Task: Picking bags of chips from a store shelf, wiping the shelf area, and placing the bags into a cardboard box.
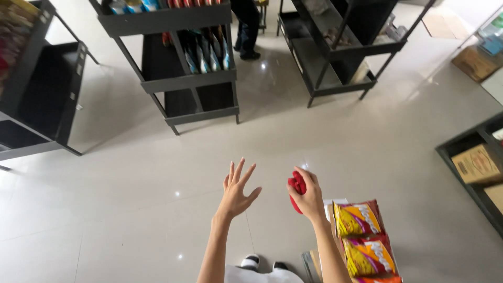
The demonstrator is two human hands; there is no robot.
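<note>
Dark metal shelving unit [178, 63] ahead, upright blue-and-green packets [209, 52] on its middle tier. Nearer than that unit, by the feet, open cardboard box [330, 209] stacked with yellow-and-red snack bags [361, 236]. Just left of the box, right hand [309, 199] clamped on a crumpled red packet [297, 189]; left hand [237, 191] beside it, fingers spread, empty.
</note>
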